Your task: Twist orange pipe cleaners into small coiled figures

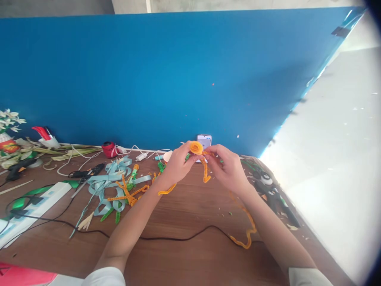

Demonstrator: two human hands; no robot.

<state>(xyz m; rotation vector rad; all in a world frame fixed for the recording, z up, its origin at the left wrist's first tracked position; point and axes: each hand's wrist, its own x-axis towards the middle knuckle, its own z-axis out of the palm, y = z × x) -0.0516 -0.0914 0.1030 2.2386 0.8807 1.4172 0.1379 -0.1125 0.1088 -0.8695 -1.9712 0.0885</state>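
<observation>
An orange coil of pipe cleaner point(196, 147), rolled into a round spiral, is pinched in my left hand point(179, 162). Close beside it, my right hand point(225, 163) pinches an orange pipe cleaner strand at the coil's right side. A loose orange end point(205, 171) hangs bent below the fingers. Another orange pipe cleaner length point(249, 226) trails down by my right forearm to the table. Behind both hands a phone point(204, 140) leans upright against the blue panel, its lower part mostly covered.
Light blue ribbon point(104, 184) lies tangled with orange and green pipe cleaners point(128, 194) at left. A white power strip point(38, 212), glue gun point(89, 171) and red spool point(109, 149) are there too. Black cable point(178, 238) crosses the brown table; tools point(274, 194) lie right.
</observation>
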